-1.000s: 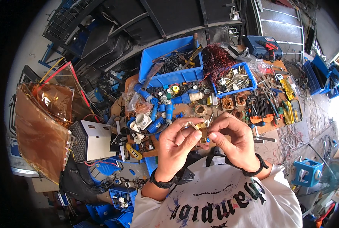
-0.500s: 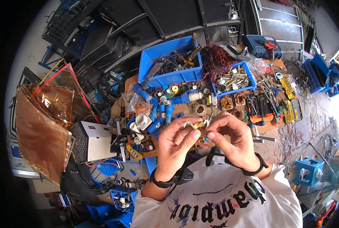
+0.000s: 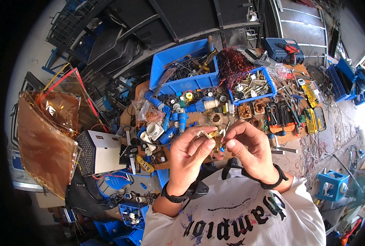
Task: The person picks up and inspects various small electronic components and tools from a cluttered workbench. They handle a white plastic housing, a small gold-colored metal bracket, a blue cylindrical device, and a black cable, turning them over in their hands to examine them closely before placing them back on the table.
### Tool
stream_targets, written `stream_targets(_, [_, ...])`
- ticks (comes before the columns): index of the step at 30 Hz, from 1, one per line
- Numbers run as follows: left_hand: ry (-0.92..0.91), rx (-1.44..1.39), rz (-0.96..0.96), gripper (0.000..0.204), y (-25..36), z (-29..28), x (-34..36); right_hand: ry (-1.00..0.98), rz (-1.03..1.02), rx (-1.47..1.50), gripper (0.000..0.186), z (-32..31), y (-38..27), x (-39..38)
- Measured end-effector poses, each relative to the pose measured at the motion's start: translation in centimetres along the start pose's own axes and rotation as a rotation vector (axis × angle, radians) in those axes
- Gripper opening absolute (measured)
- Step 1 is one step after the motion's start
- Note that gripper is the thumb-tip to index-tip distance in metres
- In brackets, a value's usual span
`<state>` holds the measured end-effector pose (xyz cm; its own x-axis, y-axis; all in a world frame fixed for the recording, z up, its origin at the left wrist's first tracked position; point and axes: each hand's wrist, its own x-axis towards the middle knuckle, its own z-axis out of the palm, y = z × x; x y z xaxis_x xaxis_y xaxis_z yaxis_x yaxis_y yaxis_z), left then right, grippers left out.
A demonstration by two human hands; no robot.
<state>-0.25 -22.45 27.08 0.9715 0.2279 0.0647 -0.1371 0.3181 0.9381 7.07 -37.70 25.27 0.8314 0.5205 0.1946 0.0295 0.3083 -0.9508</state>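
My left hand (image 3: 190, 160) pinches a small brass-coloured part (image 3: 215, 136) with a pale piece on it, in the lower middle of the view. My right hand (image 3: 252, 156) is curled at the part's right side, thumb and forefinger close together; what they grip is too small and hidden to make out. A tiny blue bit shows below the part, between the hands. Just beyond my hands are a square piece with a round opening (image 3: 215, 119), blue pipe fittings (image 3: 181, 122) and white fittings (image 3: 153, 132).
The cluttered wooden bench (image 3: 289, 137) also carries a large blue crate (image 3: 178, 84), a bin of metal fasteners (image 3: 251, 87), tangled wire (image 3: 231, 65), tool sets (image 3: 281, 117) and a drill on a case (image 3: 276, 45). Brown sheet panels (image 3: 43, 151) and a white box (image 3: 102, 151) stand at left.
My right thumb has shifted slightly to the right, away from the brass part, and my right fingers have moved a little. My left hand stays in much the same place.
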Motion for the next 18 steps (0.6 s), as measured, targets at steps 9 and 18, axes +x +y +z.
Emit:
stream_targets(9, [0.001,0.004,-0.007,0.026,-0.2,0.0,-0.1,-0.034,-0.068,-0.035,0.01,0.1,-0.3,0.0])
stream_targets(18, [-0.017,0.005,-0.008,0.026,-0.5,0.0,-0.2,-0.051,-0.099,-0.13,0.01,-0.7,0.6,0.0])
